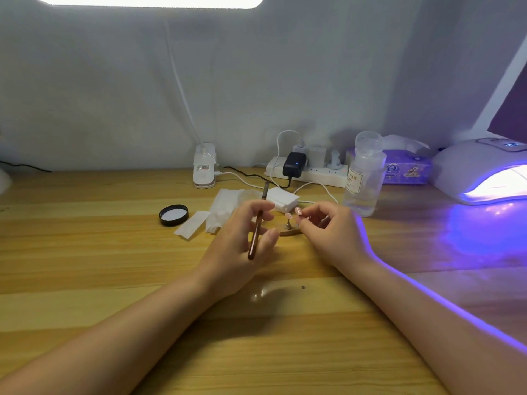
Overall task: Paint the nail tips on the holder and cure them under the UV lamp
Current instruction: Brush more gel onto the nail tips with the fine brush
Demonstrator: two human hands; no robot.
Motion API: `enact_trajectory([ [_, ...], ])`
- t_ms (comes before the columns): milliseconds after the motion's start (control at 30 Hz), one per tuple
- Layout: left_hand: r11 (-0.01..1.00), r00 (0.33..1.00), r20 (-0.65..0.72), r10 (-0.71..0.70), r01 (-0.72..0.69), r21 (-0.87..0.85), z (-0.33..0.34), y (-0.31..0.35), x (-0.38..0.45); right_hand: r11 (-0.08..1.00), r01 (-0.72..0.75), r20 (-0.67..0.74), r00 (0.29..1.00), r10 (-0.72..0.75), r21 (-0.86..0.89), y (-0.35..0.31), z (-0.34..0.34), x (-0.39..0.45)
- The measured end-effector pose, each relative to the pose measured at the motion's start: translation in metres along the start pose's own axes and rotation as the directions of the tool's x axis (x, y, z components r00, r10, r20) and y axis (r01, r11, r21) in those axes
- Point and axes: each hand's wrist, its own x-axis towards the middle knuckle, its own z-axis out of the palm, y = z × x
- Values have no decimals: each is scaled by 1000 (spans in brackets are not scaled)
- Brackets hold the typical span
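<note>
My left hand (pixel 242 238) grips a brown-handled nail brush (pixel 256 226), its bristle end pointing away towards the back of the table. My right hand (pixel 325 226) has its fingers curled at a small stand on the nail tip holder (pixel 289 230), a curved wooden base between both hands. Pink nail tips (pixel 293 212) sit on small stands at my right fingertips; whether I pinch one cannot be told. The white UV lamp (pixel 482 169) stands at the far right, switched on and casting violet light over the table.
A clear liquid bottle (pixel 363 178) stands behind my right hand. Cotton pads (pixel 282 199), tissues (pixel 221 209) and a black lid (pixel 174 214) lie behind my left hand. A power strip (pixel 310 172) with cables, a lamp base (pixel 204 169) and a tissue pack (pixel 405 169) line the wall.
</note>
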Motion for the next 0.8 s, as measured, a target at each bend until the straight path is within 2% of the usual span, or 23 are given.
enact_trajectory([
  [200, 1000, 1000, -30, 7, -8, -12, 0, 5, -4, 988, -98, -18, 995, 96, -123, 3, 0, 3],
  [333, 1000, 1000, -18, 5, -5, -2, 0, 4, -4, 959, -133, 65, 986, 153, -251, 1, -1, 5],
  [600, 1000, 1000, -13, -13, 13, -17, -2, 3, -4, 867, 58, 182, 983, 38, -495, -4, -10, 6],
  [700, 1000, 1000, 16, 13, -13, -24, -4, 3, -5, 820, 101, 147, 989, -21, -563, -3, -16, 5],
  [800, 999, 999, 28, 20, -19, -28, -5, 5, -5, 738, 122, 158, 987, -21, -664, -4, -20, 6],
])
